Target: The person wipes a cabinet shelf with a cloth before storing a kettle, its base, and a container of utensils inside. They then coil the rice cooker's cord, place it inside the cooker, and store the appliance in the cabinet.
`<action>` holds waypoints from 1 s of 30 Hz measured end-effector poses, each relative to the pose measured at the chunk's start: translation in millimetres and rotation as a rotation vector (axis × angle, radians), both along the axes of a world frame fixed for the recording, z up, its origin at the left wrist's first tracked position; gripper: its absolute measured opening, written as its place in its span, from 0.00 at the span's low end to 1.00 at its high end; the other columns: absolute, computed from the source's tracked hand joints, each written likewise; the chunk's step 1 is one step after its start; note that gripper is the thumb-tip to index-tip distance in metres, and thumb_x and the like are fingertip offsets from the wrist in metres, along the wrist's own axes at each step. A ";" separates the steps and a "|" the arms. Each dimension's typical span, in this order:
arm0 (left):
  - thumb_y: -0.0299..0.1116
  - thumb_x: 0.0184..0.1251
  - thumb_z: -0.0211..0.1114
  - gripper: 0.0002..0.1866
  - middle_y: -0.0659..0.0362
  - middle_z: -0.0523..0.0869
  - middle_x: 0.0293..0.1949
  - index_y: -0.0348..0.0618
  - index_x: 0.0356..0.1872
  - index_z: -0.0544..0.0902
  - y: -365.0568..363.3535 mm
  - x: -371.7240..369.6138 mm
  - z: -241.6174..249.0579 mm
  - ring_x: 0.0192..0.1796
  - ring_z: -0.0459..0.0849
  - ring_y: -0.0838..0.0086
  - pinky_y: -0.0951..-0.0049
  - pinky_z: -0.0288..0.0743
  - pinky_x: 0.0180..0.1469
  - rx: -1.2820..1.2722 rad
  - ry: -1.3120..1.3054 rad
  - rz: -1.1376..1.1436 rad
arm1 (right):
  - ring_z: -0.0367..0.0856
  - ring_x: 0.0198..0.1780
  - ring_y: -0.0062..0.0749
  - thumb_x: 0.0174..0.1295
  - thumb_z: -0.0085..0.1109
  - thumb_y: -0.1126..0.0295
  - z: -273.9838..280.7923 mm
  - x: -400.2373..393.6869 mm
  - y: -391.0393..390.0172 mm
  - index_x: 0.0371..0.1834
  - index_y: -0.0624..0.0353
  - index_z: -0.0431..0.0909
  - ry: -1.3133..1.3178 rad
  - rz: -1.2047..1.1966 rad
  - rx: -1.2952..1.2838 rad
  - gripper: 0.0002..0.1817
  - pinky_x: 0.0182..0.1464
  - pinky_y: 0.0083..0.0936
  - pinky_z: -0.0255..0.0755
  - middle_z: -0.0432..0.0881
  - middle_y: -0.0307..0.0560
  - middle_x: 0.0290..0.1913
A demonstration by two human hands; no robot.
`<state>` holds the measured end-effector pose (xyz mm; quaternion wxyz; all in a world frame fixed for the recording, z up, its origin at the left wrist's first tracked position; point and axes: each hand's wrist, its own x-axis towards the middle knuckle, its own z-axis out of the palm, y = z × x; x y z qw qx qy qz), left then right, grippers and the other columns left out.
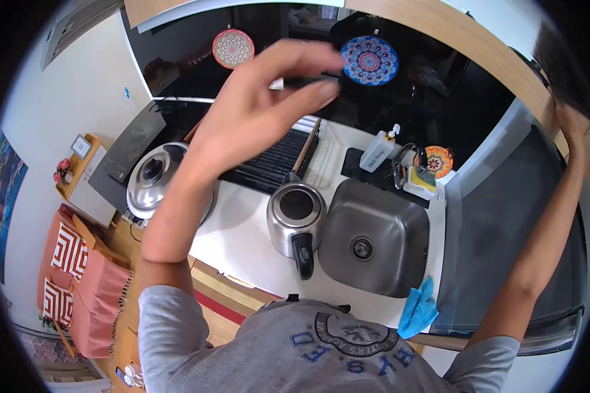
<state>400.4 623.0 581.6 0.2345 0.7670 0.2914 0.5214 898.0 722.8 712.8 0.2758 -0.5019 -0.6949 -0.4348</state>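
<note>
My left hand (262, 108) is raised over the counter, slightly blurred, its fingers curved with a gap between them and the thumb. Nothing shows in its grasp. Below it stands a steel electric kettle (278, 232) with a black handle, beside the sink. At the far right edge, my right hand (570, 124) reaches up near the wooden cabinet edge (518, 85). Its fingers are hidden behind a dark, fuzzy shape (560, 65) that I cannot make out.
Around the sink (380, 275) are a dish soap bottle (377, 152), a sponge (423, 178) and a blue cloth (418, 308). A black dish rack (269, 160) and a lidded steel pot (152, 183) sit left. Round patterned mats (370, 60) hang on the dark backsplash.
</note>
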 end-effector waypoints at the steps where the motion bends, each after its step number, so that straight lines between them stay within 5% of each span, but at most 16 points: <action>1: 0.25 0.69 0.58 0.15 0.56 0.75 0.60 0.35 0.55 0.78 -6.4 -12.4 -16.4 0.58 0.76 0.75 0.73 0.74 0.57 -0.042 0.000 0.037 | 0.76 0.58 0.43 0.70 0.46 0.65 -7.3 -11.2 -10.8 0.63 0.49 0.74 0.014 0.021 0.087 0.19 0.62 0.30 0.64 0.79 0.57 0.55; 4: 0.25 0.68 0.58 0.13 0.57 0.80 0.53 0.37 0.53 0.79 -11.5 -51.8 -88.5 0.55 0.77 0.77 0.77 0.73 0.54 -0.211 -0.093 0.172 | 0.77 0.55 0.40 0.70 0.46 0.61 -97.6 -110.7 -87.5 0.59 0.52 0.77 0.683 0.356 -0.111 0.19 0.60 0.29 0.65 0.80 0.56 0.52; 5: 0.25 0.69 0.57 0.13 0.58 0.80 0.51 0.37 0.52 0.79 -11.3 -64.2 -116.6 0.50 0.79 0.79 0.78 0.74 0.52 -0.364 -0.203 0.196 | 0.79 0.53 0.39 0.66 0.52 0.60 -150.2 -143.0 -109.8 0.57 0.54 0.78 0.806 0.472 -0.377 0.19 0.57 0.30 0.68 0.81 0.55 0.50; 8: 0.26 0.68 0.58 0.12 0.59 0.83 0.42 0.36 0.51 0.80 -14.3 -92.7 -173.6 0.41 0.80 0.80 0.78 0.76 0.46 -0.521 -0.172 0.375 | 0.82 0.45 0.39 0.54 0.69 0.55 -292.5 -229.6 -148.9 0.52 0.60 0.79 0.606 0.650 -1.540 0.26 0.47 0.33 0.75 0.83 0.51 0.47; 10: 0.27 0.68 0.60 0.12 0.60 0.84 0.38 0.36 0.50 0.80 -16.6 -96.6 -187.8 0.38 0.79 0.80 0.78 0.77 0.43 -0.554 -0.199 0.406 | 0.81 0.52 0.39 0.51 0.72 0.53 -387.5 -281.4 -163.2 0.56 0.61 0.76 0.841 0.702 -1.735 0.33 0.52 0.32 0.73 0.81 0.54 0.52; 14: 0.28 0.67 0.60 0.12 0.60 0.84 0.38 0.36 0.50 0.80 -10.8 -92.5 -187.2 0.39 0.80 0.79 0.77 0.77 0.44 -0.574 -0.193 0.381 | 0.79 0.46 0.24 0.54 0.71 0.64 -458.8 -328.2 -196.1 0.48 0.61 0.78 1.230 0.792 -1.482 0.21 0.49 0.23 0.71 0.81 0.42 0.42; 16: 0.27 0.68 0.60 0.13 0.57 0.84 0.41 0.35 0.51 0.79 -5.4 -86.4 -178.8 0.45 0.83 0.75 0.75 0.77 0.47 -0.530 -0.226 0.333 | 0.76 0.33 0.19 0.54 0.70 0.71 -453.2 -329.8 -192.7 0.38 0.61 0.77 1.696 0.791 -1.211 0.12 0.39 0.18 0.70 0.76 0.33 0.29; 19: 0.26 0.69 0.58 0.13 0.55 0.83 0.47 0.33 0.52 0.79 -4.7 -69.6 -158.2 0.47 0.83 0.73 0.75 0.77 0.49 -0.454 -0.264 0.259 | 0.73 0.29 0.17 0.53 0.71 0.66 -396.6 -284.4 -178.5 0.34 0.63 0.79 1.578 0.597 -1.053 0.14 0.33 0.18 0.68 0.77 0.38 0.26; 21: 0.26 0.69 0.58 0.12 0.55 0.82 0.50 0.32 0.51 0.79 -3.6 -59.0 -138.7 0.48 0.83 0.73 0.76 0.77 0.49 -0.415 -0.281 0.226 | 0.75 0.27 0.18 0.47 0.75 0.63 -354.5 -250.4 -188.3 0.33 0.63 0.81 1.185 0.626 -0.768 0.17 0.31 0.19 0.69 0.78 0.41 0.23; 23: 0.25 0.69 0.58 0.11 0.55 0.82 0.49 0.33 0.50 0.80 -0.6 -47.2 -120.3 0.48 0.82 0.74 0.76 0.77 0.50 -0.343 -0.346 0.150 | 0.77 0.25 0.19 0.44 0.77 0.66 -283.8 -216.5 -203.1 0.34 0.63 0.81 1.106 0.690 -0.633 0.18 0.28 0.18 0.71 0.80 0.39 0.24; 25: 0.24 0.69 0.58 0.11 0.55 0.82 0.49 0.33 0.50 0.80 3.1 -29.7 -93.0 0.48 0.82 0.74 0.76 0.77 0.50 -0.284 -0.356 0.069 | 0.74 0.19 0.17 0.45 0.72 0.74 -198.1 -198.6 -228.5 0.39 0.64 0.79 1.630 0.601 -0.624 0.17 0.19 0.14 0.68 0.80 0.42 0.23; 26: 0.24 0.69 0.58 0.11 0.55 0.82 0.49 0.33 0.49 0.80 3.9 -18.5 -76.9 0.48 0.83 0.74 0.76 0.76 0.51 -0.232 -0.375 0.027 | 0.69 0.13 0.15 0.47 0.67 0.78 -181.5 -187.0 -226.3 0.41 0.66 0.77 1.706 0.841 -0.364 0.16 0.14 0.14 0.63 0.79 0.43 0.21; 28: 0.23 0.69 0.57 0.12 0.54 0.82 0.48 0.32 0.50 0.79 5.6 5.1 -41.7 0.49 0.83 0.74 0.76 0.76 0.52 -0.142 -0.344 -0.089 | 0.62 0.08 0.16 0.53 0.58 0.77 -124.5 -175.3 -228.7 0.42 0.68 0.73 1.622 0.929 0.004 0.13 0.08 0.16 0.58 0.69 0.38 0.14; 30: 0.22 0.69 0.57 0.12 0.54 0.83 0.48 0.32 0.52 0.78 9.5 29.6 -7.3 0.49 0.83 0.74 0.76 0.76 0.53 -0.055 -0.308 -0.191 | 0.58 0.07 0.14 0.61 0.59 0.66 -76.8 -149.9 -226.6 0.32 0.62 0.71 1.448 0.987 0.039 0.11 0.08 0.15 0.55 0.64 0.32 0.13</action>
